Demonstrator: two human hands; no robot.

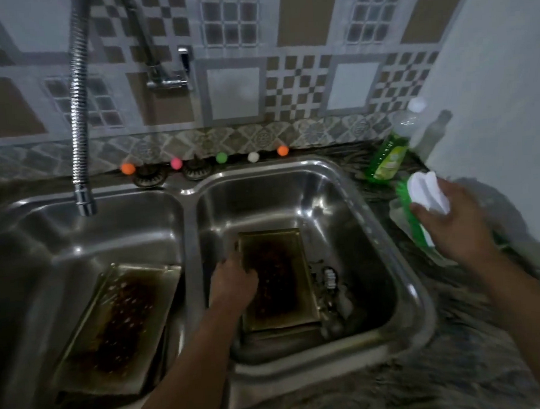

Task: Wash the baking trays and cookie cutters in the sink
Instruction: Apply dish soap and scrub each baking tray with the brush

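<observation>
- A ribbed metal faucet hose (78, 105) hangs over the left basin of the double steel sink (399, 247).
- In the left basin a burnt baking tray (118, 325) lies tilted, its dark, crusted inside facing up, touched by neither hand.
- The left hand (234, 284) reaches into the right basin; its fingers (234, 262) rest on the left rim of a second baking tray (282, 282), curled over the edge, though blur hides how firmly they grip.
- This second tray lies flat on the basin floor, equally blackened in the middle.
- Just right of it, small metal pieces (329, 279) sit in foam; too blurred to name.
- Five coloured balls (222, 157) line the back of the desk (458, 351).
- A green soap bottle (388, 157) stands at the right rear corner.
- The right hand (451, 223) hovers above the desk, well apart from both trays, fingers clamped on a green-and-white scrubbing brush (418, 202).
</observation>
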